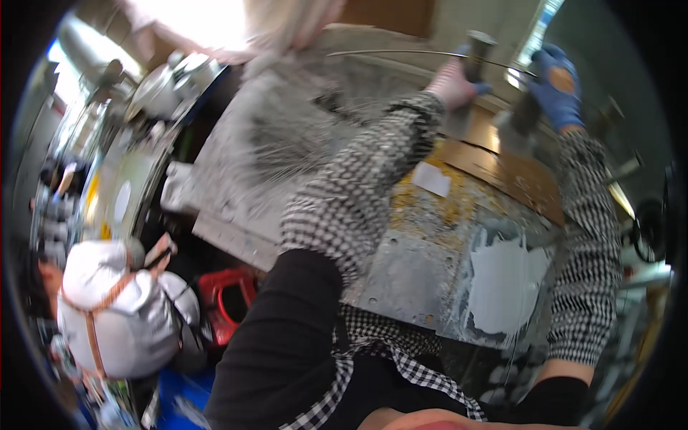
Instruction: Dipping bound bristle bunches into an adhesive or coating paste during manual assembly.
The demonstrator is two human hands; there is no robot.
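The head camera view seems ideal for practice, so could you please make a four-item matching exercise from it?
1. Blue-gloved right hand
2. Small flat white sheet
3. Smooth white paste patch
4. Red plastic object with a dark opening

A. Spread below and right of the picture's centre
B. Beside a person in white clothing
C. At the right end of a long thin rod
D. Lying on a yellow-spattered surface

Pairs: 1-C, 2-D, 3-A, 4-B

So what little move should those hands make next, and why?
Perhaps steady the long, thin metal rod before shifting it: its right end meets the blue-gloved right hand, while its left end juts well past the left hand.
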